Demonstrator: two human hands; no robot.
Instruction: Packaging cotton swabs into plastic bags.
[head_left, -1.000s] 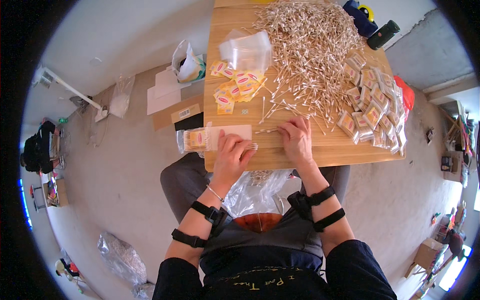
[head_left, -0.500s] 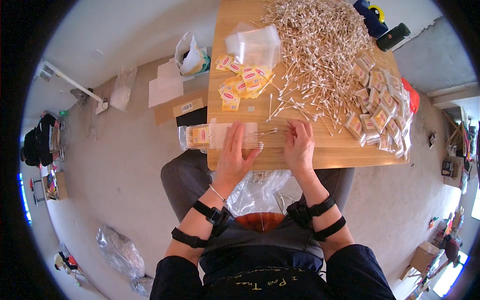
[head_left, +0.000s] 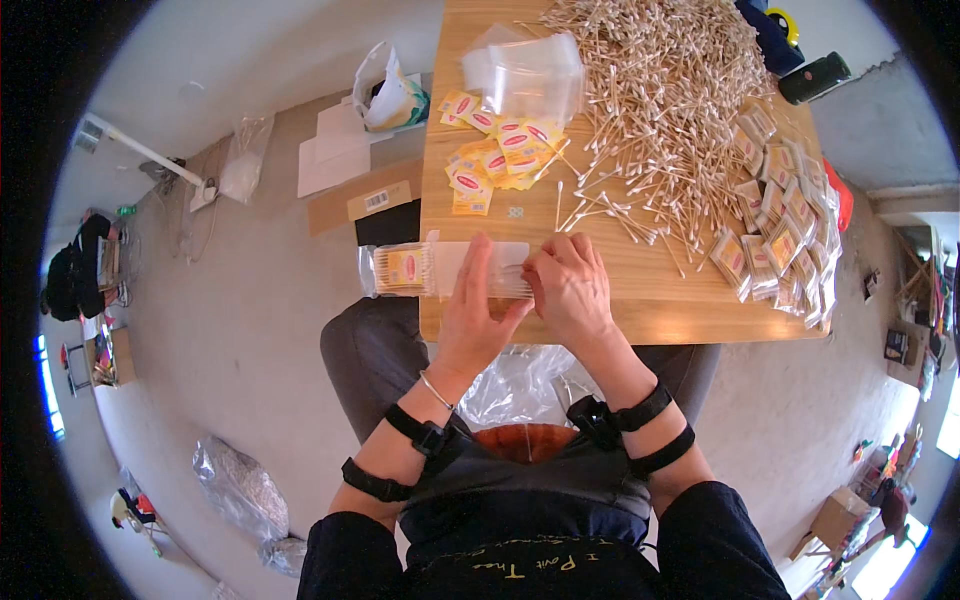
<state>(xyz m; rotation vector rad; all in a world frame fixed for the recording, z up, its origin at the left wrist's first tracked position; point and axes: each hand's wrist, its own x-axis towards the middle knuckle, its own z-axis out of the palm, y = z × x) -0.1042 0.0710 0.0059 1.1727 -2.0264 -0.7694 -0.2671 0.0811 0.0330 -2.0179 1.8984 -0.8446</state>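
My left hand (head_left: 470, 315) lies with fingers stretched over a pale flat strip (head_left: 449, 258) at the table's near left edge, thumb apart. Several cotton swabs (head_left: 513, 285) lie in clear film beside its thumb. Close against them, my right hand (head_left: 572, 290) has thumb and fingers pinched together at the swabs' right end; what exactly sits between the fingertips is partly hidden. Left of my left hand rests a clear pack of swabs (head_left: 404, 268) with a yellow card in it, reaching over the table edge.
A large heap of loose cotton swabs (head_left: 670, 110) covers the table's far middle. Yellow cards (head_left: 500, 165) and clear plastic bags (head_left: 538, 75) lie at the far left. Filled packs (head_left: 785, 225) are piled at the right, near a black cylinder (head_left: 814, 77).
My right hand has moved left from the bare tabletop to the swabs beside my left hand. The left hand stays on the strip. The view has shifted slightly.
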